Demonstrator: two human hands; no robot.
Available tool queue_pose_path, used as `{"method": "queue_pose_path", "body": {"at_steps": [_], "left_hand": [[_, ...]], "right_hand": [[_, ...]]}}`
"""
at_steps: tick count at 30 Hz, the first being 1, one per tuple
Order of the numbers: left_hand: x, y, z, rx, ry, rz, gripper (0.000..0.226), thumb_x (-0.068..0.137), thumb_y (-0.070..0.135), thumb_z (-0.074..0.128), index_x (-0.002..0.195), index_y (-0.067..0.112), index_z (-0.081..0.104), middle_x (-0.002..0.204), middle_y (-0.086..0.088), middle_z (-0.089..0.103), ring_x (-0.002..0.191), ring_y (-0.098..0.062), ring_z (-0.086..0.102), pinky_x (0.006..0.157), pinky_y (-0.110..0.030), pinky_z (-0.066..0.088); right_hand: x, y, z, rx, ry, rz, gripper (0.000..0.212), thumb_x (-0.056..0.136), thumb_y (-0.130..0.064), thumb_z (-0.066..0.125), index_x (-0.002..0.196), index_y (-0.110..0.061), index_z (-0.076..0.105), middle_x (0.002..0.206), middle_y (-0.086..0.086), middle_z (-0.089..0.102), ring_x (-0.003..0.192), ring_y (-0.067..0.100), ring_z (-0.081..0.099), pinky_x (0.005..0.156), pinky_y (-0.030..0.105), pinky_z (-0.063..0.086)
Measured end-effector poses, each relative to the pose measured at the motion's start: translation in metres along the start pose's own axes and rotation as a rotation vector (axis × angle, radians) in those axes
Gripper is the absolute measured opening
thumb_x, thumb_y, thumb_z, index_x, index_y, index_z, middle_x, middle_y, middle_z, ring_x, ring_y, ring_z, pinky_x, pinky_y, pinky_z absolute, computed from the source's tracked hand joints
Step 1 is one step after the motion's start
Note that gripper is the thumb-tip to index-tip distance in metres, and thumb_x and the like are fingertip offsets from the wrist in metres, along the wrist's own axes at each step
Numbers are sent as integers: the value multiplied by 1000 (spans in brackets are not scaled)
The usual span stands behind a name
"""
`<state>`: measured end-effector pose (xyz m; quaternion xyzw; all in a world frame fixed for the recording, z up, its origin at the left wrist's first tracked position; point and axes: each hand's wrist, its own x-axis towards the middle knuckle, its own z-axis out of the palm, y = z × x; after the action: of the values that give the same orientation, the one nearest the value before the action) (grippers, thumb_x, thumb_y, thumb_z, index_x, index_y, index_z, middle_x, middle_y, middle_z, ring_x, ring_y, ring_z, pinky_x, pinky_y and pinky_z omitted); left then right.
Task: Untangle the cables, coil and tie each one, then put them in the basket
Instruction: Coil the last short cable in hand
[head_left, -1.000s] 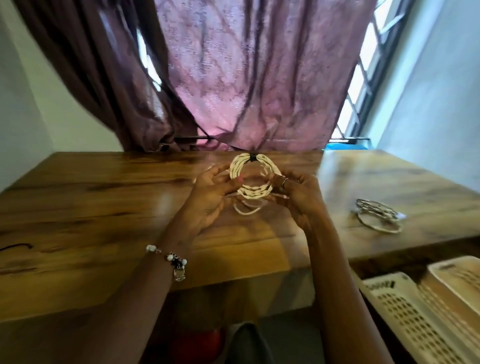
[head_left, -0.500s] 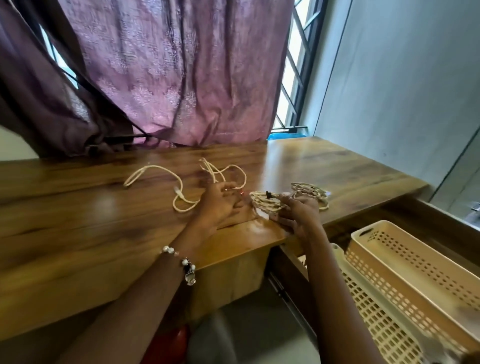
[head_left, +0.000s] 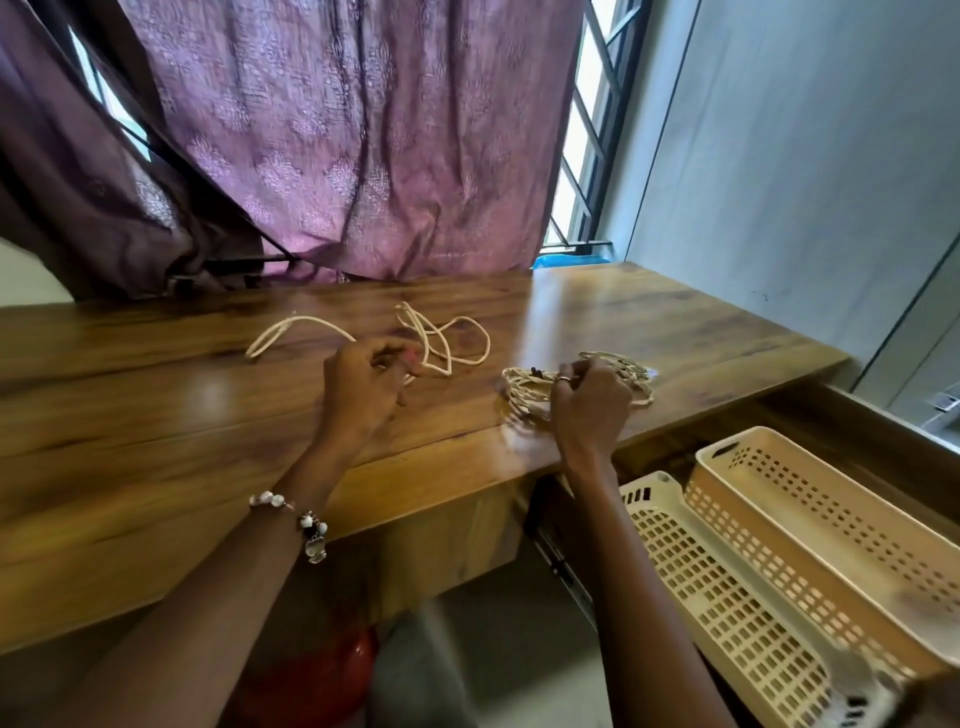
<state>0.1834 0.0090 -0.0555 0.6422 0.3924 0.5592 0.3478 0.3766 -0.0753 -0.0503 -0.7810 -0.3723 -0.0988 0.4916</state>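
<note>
Left hand (head_left: 363, 387) pinches the loose cable (head_left: 441, 338); right hand (head_left: 587, 402) grips a tied coil (head_left: 524, 389). Empty baskets (head_left: 831, 499) sit at four o'clock below the wooden worktop (head_left: 156, 415); a purple curtain (head_left: 363, 130) hangs behind.

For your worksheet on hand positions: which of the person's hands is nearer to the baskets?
Right. The right hand rests on a coiled cable near the table edge, just above the baskets; the left hand is farther along the table.

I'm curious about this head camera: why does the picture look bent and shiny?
Head view: the wide lens bows the table edge and wall; window light glares on the wood; the cream basket smears at the corner; both hands look slightly soft.
</note>
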Motion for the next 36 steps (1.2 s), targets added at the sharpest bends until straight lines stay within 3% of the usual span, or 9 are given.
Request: {"method": "queue_pose_path", "body": {"at_steps": [6,11,14,16,22,26,29,32,36], "left_hand": [[16,-27,-43,100,76,-79,22,83,13,64,76,32,73,72,3,73,66,-22,69,70,-45,58],[9,-23,-70,303,4,-2,15,79,8,73,95,10,75,95,-3,73,85,-12,66,85,-30,53],[12,-27,-89,353,-168,106,24,76,11,76,100,9,73,108,-4,71,103,-15,64,96,-38,49],[13,-29,-102,470,-295,169,38,74,22,79,110,12,70,116,-2,67,111,-15,59,100,-36,45],[28,-34,-132,201,-84,121,18,81,33,66,90,19,73,93,-1,73,89,-19,68,78,-39,55],[54,-32,-165,-172,320,-23,14,89,12,60,79,17,69,67,-1,70,63,-12,67,69,-36,56],[73,-35,-200,-278,580,-156,22,95,16,51,77,18,64,48,3,63,40,-11,56,52,-29,50],[80,-38,-214,-407,627,-216,27,100,23,41,82,17,60,40,7,54,30,-5,41,38,-15,37],[82,-54,-211,-664,528,-279,32,103,27,31,87,14,56,39,8,42,30,-2,26,35,-12,26]], "right_hand": [[-33,-44,40,321,-491,-113,17,84,-25,68,96,-12,69,85,8,73,77,24,68,73,44,55],[-38,-62,110,548,-778,211,66,53,-57,78,104,-24,52,86,8,70,73,27,62,61,40,49],[-49,-100,97,727,-792,353,18,78,-13,74,80,-10,56,71,14,59,53,21,50,41,25,41],[-50,-118,95,733,-822,327,21,84,4,60,68,-8,56,68,18,57,44,19,46,36,17,35],[-41,-170,95,806,-948,62,24,91,-2,56,69,-11,57,62,5,56,47,9,51,45,21,46],[-21,-176,104,788,-864,-24,22,86,3,45,74,-9,59,64,7,50,58,15,48,54,29,49],[-2,-168,125,605,-576,-8,13,83,-15,50,75,-13,59,68,8,53,68,22,52,62,36,42],[6,-159,141,299,-340,2,18,89,-17,53,98,-4,62,99,18,63,96,32,58,73,36,38],[-4,-170,159,-57,-275,-52,40,80,-11,56,119,-3,51,125,20,50,116,39,45,90,43,41]]}}
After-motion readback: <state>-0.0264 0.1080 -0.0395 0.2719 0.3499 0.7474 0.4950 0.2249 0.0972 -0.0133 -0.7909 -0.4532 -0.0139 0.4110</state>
